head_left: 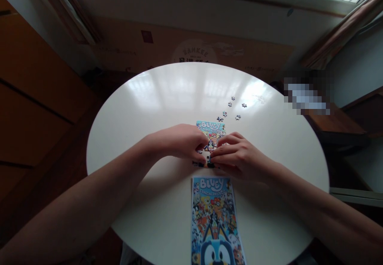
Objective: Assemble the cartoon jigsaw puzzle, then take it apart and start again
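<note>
A partly assembled jigsaw puzzle (211, 127) lies on the white oval table (119, 137), its blue top with lettering showing and a gap in its lower part. My left hand (187, 141) rests on its left side, fingers curled, thumb stretched towards the gap. From the right, my right hand (235, 155) reaches over the puzzle, its fingertips together on a small puzzle piece (208, 159) at the gap. Below the puzzle lies a printed picture sheet (214, 217) with the same lettering and a blue dog's face. My hands cover parts of the puzzle.
Several loose pieces lie beyond the puzzle to the right, among them one piece (244, 105) and another (237, 117). A wooden chair (332, 119) stands past the table's right edge. A window is at the far wall.
</note>
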A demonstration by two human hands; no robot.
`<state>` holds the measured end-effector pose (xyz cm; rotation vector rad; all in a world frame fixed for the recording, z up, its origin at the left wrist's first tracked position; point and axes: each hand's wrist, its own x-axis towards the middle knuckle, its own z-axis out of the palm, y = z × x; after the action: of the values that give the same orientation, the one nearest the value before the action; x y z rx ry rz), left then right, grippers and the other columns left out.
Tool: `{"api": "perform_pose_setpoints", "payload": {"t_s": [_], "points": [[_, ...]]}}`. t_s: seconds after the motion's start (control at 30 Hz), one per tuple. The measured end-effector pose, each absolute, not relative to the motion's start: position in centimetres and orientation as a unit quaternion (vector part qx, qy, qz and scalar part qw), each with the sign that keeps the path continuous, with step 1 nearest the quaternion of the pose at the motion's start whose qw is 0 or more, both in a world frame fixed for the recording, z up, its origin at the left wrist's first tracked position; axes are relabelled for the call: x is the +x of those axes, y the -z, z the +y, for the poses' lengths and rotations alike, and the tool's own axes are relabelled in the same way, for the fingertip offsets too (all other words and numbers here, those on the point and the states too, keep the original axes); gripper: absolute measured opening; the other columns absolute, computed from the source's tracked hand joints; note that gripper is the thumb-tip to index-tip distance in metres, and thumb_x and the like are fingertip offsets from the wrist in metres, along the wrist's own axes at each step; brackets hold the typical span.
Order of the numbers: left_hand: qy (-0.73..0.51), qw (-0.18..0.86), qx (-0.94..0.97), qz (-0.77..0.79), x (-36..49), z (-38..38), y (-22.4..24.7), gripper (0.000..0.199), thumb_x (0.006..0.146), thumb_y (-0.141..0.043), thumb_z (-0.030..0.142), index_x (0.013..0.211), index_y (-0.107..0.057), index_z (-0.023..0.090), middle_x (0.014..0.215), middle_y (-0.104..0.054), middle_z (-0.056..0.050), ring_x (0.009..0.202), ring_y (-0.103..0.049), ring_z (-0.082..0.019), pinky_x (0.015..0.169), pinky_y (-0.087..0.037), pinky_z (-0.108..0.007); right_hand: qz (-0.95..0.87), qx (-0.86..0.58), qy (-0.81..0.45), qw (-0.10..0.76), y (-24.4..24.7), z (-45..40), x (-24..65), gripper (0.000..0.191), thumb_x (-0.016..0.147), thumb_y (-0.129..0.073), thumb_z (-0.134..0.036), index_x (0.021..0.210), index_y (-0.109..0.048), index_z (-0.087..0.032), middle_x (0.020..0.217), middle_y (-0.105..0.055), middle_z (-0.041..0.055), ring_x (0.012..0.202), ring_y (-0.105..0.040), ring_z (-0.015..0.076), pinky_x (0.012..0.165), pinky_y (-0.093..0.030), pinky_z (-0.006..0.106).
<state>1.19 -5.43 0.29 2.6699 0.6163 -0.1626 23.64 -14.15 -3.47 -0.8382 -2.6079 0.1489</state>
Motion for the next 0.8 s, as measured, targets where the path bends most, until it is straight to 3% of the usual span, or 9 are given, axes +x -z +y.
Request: {"api": "perform_pose_setpoints", "payload": {"t_s": [0.3, 0.57, 0.8], "points": [[0.067, 0.201, 0.952, 0.219, 1.3, -5.6, -0.7, 0.031, 0.075, -0.072, 0.042, 0.063, -0.054, 0.021, 0.055, -0.051, 0.003, 0.050, -0.039, -0.012, 0.049, -0.023, -0.030, -0.938, -0.296, -0.031, 0.180, 2.9, -14.5, 23.1, 0.015, 0.098, -0.056, -0.027, 0.100, -0.071, -0.026, 0.107, -0.074, -0.0033, 0.105, -0.058, 0.0187, 0.091, -0.037, 0.036], [0.078, 0.202, 0.951, 0.223, 1.3, -5.6, -0.9, 0.030, 0.076, -0.072, 0.040, 0.064, -0.054, 0.020, 0.058, -0.053, 0.002, 0.051, -0.040, -0.012, 0.051, -0.024, -0.030, -0.899, -0.307, -0.044, 0.308, 3.0, -13.9, 24.1, 0.009, 0.091, -0.064, -0.020, 0.098, -0.070, -0.024, 0.096, -0.072, -0.0008, 0.086, -0.056, 0.0156, 0.082, -0.041, 0.034], [0.068, 0.202, 0.952, 0.220, 1.3, -5.6, -0.7, 0.028, 0.075, -0.073, 0.039, 0.064, -0.056, 0.020, 0.057, -0.053, 0.002, 0.051, -0.039, -0.012, 0.051, -0.024, -0.030, -0.917, -0.310, -0.046, 0.249, 3.4, -14.0, 23.8, 0.008, 0.093, -0.062, -0.026, 0.093, -0.071, -0.025, 0.095, -0.068, 0.0010, 0.084, -0.053, 0.0159, 0.079, -0.038, 0.034]]}}
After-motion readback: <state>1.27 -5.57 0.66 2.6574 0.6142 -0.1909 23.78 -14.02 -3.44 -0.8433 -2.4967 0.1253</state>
